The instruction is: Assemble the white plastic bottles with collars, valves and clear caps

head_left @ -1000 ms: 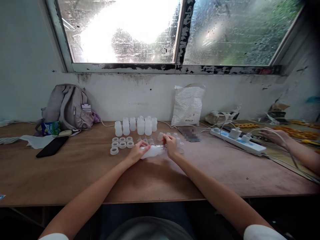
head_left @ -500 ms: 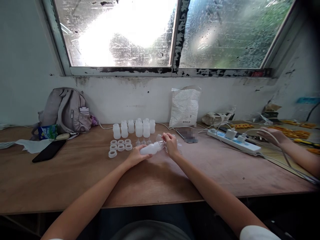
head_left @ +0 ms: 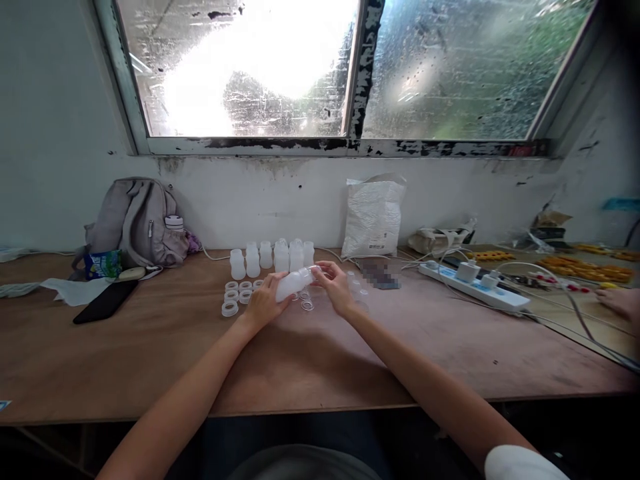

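Observation:
A frosted white baby bottle [head_left: 287,287] lies tilted in my left hand [head_left: 263,298], its top end pointing right. My left fingers and thumb wrap round its body. At that top end, my right hand [head_left: 334,285] pinches a clear cap [head_left: 314,269], which touches the bottle. Just under the bottle, several clear rings [head_left: 307,305] rest on the table. White screw rings [head_left: 230,308] stand in rows left of my left hand, which partly hides them. Behind, several frosted bottles [head_left: 253,260] stand upright. Clear domed caps [head_left: 356,283] sit to the right of my right hand.
A backpack [head_left: 137,223] and a black phone [head_left: 106,301] are on the left. A white plastic bag [head_left: 374,217] leans on the wall. To the right lie a power strip [head_left: 475,285] with cables and yellow parts [head_left: 583,268]; another person's hand [head_left: 620,301] is at the far right.
The bottle and both hands have shifted slightly left and up, and clear rings now show below them. The other person's hand has moved right, away from the power strip.

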A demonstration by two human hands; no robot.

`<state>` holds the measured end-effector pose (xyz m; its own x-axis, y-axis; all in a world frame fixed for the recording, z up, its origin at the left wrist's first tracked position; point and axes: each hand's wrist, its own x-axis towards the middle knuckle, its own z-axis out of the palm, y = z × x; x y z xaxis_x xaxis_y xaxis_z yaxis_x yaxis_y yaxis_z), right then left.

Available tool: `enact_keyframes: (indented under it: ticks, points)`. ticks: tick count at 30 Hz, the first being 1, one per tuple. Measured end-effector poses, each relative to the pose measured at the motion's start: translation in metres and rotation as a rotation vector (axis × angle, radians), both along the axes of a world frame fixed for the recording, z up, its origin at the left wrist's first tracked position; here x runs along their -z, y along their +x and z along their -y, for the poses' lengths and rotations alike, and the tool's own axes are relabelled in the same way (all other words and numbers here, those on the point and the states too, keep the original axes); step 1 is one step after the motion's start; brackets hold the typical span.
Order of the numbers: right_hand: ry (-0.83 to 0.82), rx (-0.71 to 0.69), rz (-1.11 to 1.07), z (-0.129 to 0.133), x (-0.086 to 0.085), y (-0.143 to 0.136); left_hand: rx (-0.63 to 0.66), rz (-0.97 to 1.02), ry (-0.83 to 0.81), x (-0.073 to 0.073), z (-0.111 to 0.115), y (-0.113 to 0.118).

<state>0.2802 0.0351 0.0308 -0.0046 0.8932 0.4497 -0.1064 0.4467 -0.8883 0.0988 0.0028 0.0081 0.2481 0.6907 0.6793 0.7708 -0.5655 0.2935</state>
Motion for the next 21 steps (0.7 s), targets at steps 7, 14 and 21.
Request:
enact_keyframes:
  ticks: [7, 14, 21]
  points:
    - [0.333, 0.269, 0.476, -0.056, -0.071, -0.048, -0.296, -0.082, 0.024, -0.005, -0.026, -0.044]
    - [0.314, 0.279, 1.035, -0.111, -0.076, -0.111, -0.427, -0.115, -0.154, 0.004, -0.037, -0.068]
    - [0.278, 0.339, 1.246, -0.132, -0.055, -0.131, -0.426, -0.127, -0.217, 0.003, -0.04, -0.068]
